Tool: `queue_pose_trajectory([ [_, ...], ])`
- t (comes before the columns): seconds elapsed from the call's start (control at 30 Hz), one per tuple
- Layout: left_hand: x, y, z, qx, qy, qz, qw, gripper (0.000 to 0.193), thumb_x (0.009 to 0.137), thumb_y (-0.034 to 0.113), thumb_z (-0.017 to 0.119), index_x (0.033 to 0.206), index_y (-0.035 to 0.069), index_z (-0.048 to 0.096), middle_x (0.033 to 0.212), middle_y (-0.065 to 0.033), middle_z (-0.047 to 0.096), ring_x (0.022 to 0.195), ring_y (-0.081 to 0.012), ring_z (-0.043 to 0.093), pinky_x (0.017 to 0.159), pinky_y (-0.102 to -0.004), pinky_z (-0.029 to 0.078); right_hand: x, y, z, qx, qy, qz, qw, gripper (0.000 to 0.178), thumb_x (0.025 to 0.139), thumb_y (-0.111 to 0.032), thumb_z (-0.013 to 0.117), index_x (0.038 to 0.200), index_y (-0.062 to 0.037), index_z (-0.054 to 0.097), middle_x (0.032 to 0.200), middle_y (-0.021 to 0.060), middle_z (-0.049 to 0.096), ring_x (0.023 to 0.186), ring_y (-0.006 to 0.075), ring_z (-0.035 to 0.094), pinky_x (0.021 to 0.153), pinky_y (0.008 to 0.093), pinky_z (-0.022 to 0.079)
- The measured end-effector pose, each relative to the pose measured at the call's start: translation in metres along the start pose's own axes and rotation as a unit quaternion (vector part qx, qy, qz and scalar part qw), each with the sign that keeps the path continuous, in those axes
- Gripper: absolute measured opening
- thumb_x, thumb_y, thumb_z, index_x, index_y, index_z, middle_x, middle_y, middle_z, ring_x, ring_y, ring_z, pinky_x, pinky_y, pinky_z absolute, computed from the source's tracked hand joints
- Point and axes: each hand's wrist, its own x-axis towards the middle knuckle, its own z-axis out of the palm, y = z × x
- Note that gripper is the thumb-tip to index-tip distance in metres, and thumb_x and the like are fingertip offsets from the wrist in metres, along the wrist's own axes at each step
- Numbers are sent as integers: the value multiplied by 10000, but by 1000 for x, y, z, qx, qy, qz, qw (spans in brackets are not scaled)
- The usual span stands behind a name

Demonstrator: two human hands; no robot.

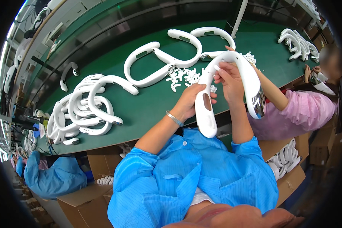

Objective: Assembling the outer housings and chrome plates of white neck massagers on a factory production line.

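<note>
My left hand [191,100] is wrapped round one arm of a white U-shaped neck-band housing [250,78], near a brownish oval opening. The housing is held up in front of my chest, its curve pointing away from me and a shiny silver end hanging at the right. Between the thumb and fingers of my right hand [231,80], a small white plastic piece [217,68] is pinched against or close to the inside of the curve. Whether it touches the housing I cannot tell. Behind it, a heap of small white plastic pieces [183,77] lies on the green table [148,110].
Several white neck-band housings [150,79] lie at the far side, and a stack of them [89,102] fills the left. More sit at the far right [298,45]. A pink-sleeved co-worker [292,110] reaches in close on my right. Cardboard boxes [91,207] stand below the table.
</note>
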Motion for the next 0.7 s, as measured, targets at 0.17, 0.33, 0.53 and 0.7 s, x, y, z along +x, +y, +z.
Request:
queue_pose_trajectory([
  [0.17,-19,3,13,-33,-72,65,995,641,744,13,552,1325,52,282,1032,-150,554,848,-302,645,760,-514,560,-12,3,10,7,5,39,999,150,865,29,539,991,63,611,860,121,643,704,141,620,640,241,538],
  [0.33,-6,-18,-25,-65,-54,34,996,453,843,167,533,1248,67,355,864,-120,574,750,-296,649,651,-433,571,-23,6,16,-55,3,46,997,88,836,25,587,915,40,621,856,91,637,739,132,622,627,225,520],
  [0.53,-21,-21,-5,-78,-33,28,996,434,968,370,414,1213,12,414,924,-119,600,757,-223,628,577,-299,540,-41,13,20,-165,10,-56,985,170,801,69,598,960,25,638,887,46,581,676,82,544,583,196,441],
  [0.7,-15,-34,-18,-39,-24,61,997,373,943,240,506,1232,24,410,989,-101,607,816,-176,614,675,-295,526,-55,4,15,-398,-94,-165,897,254,790,89,598,1036,28,609,873,62,583,682,79,554,574,213,469],
])
